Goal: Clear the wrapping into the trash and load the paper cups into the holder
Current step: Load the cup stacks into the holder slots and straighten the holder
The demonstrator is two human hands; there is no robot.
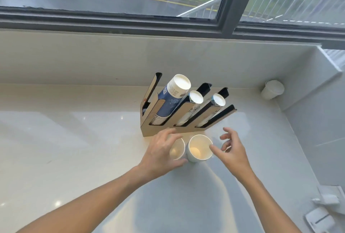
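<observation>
A wooden cup holder (149, 132) with black inner walls stands on the white counter. It has several slanted slots; three hold stacks of paper cups, the largest stack blue and white (173, 94), with two thinner stacks (195, 100) (217, 101) to its right. Just in front of the holder stand two upright white paper cups. My left hand (160, 150) is wrapped around the left cup (176, 150). My right hand (231, 148) hovers with fingers apart beside the right cup (199, 148), a fingertip near its rim.
A small white lidded bin (272, 89) sits in the far right corner of the counter (74, 148). White plastic items (323, 212) lie at the lower right edge. A window sill and wall close off the back; a wall bounds the right.
</observation>
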